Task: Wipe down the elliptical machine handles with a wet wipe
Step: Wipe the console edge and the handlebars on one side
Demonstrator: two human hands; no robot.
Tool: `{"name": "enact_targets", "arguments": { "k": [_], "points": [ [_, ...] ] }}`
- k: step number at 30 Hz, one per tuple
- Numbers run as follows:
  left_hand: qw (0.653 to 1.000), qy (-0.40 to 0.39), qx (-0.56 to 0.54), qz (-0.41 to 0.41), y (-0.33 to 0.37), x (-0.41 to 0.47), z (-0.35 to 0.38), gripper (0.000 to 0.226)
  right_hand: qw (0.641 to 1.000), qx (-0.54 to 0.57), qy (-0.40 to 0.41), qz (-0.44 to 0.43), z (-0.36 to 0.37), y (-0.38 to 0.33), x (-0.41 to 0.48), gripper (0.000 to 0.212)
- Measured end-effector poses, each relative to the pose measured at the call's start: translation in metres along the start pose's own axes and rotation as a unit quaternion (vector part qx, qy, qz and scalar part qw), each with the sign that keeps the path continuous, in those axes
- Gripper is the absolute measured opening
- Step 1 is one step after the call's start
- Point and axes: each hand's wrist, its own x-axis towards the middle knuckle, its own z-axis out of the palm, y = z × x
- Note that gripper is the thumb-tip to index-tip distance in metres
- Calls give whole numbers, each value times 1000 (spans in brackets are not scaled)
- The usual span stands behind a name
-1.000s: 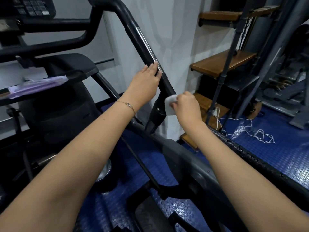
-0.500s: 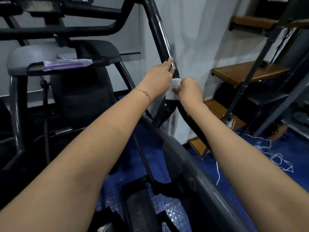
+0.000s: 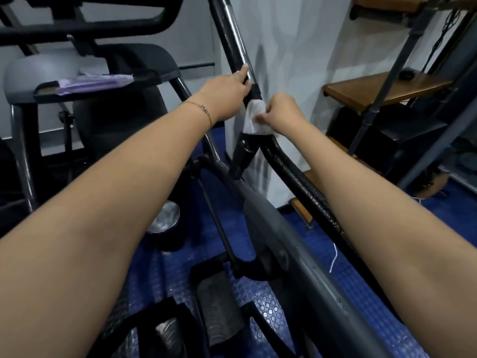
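Reaching forward from the bottom of the view, two bare forearms stretch over a ribbed foot pedal [image 3: 219, 303] and blue studded floor mat [image 3: 260, 303]. The right hand [image 3: 282, 113] has its grip pinched narrow on a white wet wipe [image 3: 254, 117], pressing it against the black elliptical handle [image 3: 233, 34] just above the joint where a second, textured bar [image 3: 302, 182] branches off toward the viewer. Just above that grip, the left hand [image 3: 227, 90], with a thin bracelet [image 3: 200, 108] at the wrist, lies with fingers loosely curled against the same handle, touching it near a shiny metal strip. Left of the grip, farther off, a purple packet [image 3: 95, 82] rests on the machine's tray [image 3: 144, 83]. Right of it, wooden stair steps [image 3: 382, 86] rise along the white wall.
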Motion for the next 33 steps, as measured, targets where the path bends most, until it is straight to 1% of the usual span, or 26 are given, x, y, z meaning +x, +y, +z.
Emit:
{"name": "enact_targets", "arguments": {
  "k": [2,4,6,8,9,13,17,20,22,24,26,27,28,31,33],
  "points": [
    [1000,2,4,2,0,1,0,64,996,-81,-31,19,0,5,-8,40],
    [1000,3,4,0,-1,1,1,63,993,-111,-40,25,1,7,-12,40],
    [1000,5,3,-7,0,1,2,60,993,-113,-29,23,4,5,-16,41],
    [1000,12,0,-15,5,-1,2,57,996,-85,-16,23,8,5,-18,39],
    [1000,17,-3,-20,7,-2,2,56,996,-85,-24,25,10,7,-22,39],
    [999,38,2,-34,21,-11,9,58,985,-155,-64,39,11,17,-38,42],
    [999,32,-12,-15,28,-19,19,60,991,-122,-40,44,10,10,-39,39],
    [999,21,-23,-7,23,-20,16,61,982,-156,-88,62,5,7,-43,41],
    [1000,21,-21,-1,21,-20,16,62,976,-175,-107,72,1,10,-47,48],
    [999,23,-25,1,19,-19,17,65,981,-162,-88,53,3,14,-47,50],
    [999,30,-36,1,15,-17,16,66,991,-118,-48,40,8,14,-49,47],
    [999,32,-33,5,12,-16,14,64,992,-110,-44,40,9,12,-50,46],
    [999,32,-22,9,10,-15,12,62,991,-117,-54,42,9,12,-52,46],
    [1000,26,10,12,9,-14,12,59,974,-191,-109,45,-2,15,-65,45],
    [1000,24,11,9,10,-13,13,59,970,-204,-125,51,-7,18,-71,46]
  ]
}}
